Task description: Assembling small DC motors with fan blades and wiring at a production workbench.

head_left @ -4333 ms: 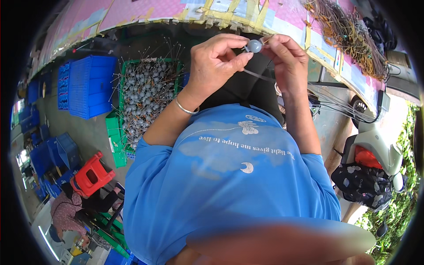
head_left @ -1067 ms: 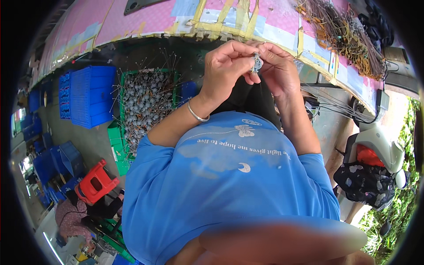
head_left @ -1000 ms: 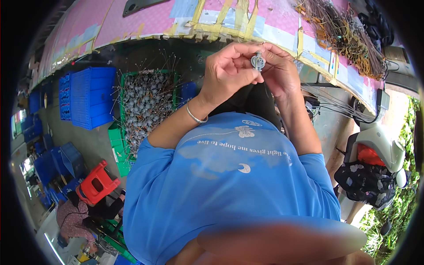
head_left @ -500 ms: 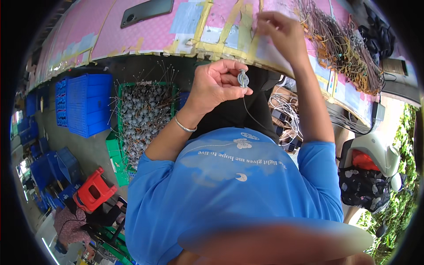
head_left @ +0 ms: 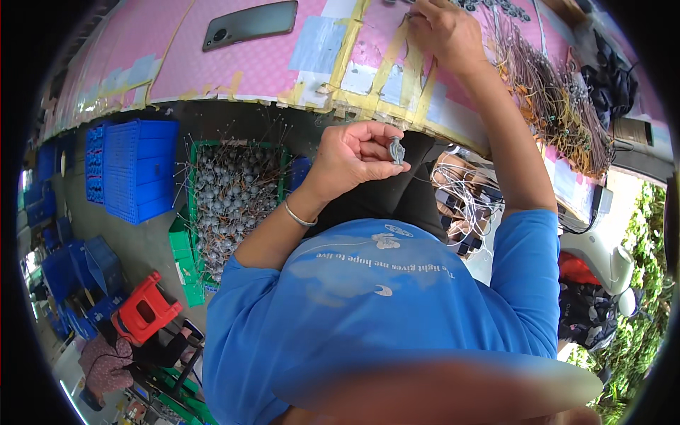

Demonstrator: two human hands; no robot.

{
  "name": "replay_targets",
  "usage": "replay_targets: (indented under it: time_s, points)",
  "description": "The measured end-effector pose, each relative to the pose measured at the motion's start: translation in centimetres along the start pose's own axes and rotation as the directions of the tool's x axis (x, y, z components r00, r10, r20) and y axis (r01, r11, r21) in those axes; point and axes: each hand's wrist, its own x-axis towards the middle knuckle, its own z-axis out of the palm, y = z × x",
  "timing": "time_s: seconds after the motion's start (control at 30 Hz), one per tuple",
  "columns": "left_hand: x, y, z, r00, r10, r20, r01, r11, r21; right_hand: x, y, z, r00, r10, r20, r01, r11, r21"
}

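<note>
My left hand [head_left: 354, 157] pinches a small grey round part [head_left: 397, 150] between thumb and fingers, just in front of the table's near edge. Farther off, my right hand [head_left: 450, 35] reaches over the pink covered table [head_left: 255, 60]. Its fingers are curled together at the top of the view, close to several small grey round pieces [head_left: 506, 8] on the table. Whatever its fingertips grip is too small to make out. A bundle of thin brown wires [head_left: 549, 92] lies on the table to the right of that forearm.
A phone [head_left: 249, 25] lies on the table's left part. Below the edge, a green crate [head_left: 193, 166] holds many grey parts with wires. Blue crates [head_left: 142, 170] and a red stool [head_left: 146, 309] stand left. White cables [head_left: 464, 184] fill a box to the right.
My right hand has moved farther out over the table, toward the grey pieces. The left hand still holds its part, which is turned more edge-on. The view has shifted slightly.
</note>
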Motion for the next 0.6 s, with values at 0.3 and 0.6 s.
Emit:
replay_targets:
  time_s: [0.3, 0.6]
  points:
    - [-1.0, 0.6, 1.0, 0.991, 0.129, -0.044, -0.126, 0.989, 0.071, -0.1, 0.3, 1.6, 0.942, 0.185, 0.281, -0.11, 0.959, -0.262]
    - [-2.0, 0.9, 0.6, 0.898, 0.401, -0.181, -0.364, 0.908, 0.206, -11.0, -11.6, -6.7, 0.872, 0.351, 0.341, -0.473, 0.424, 0.773]
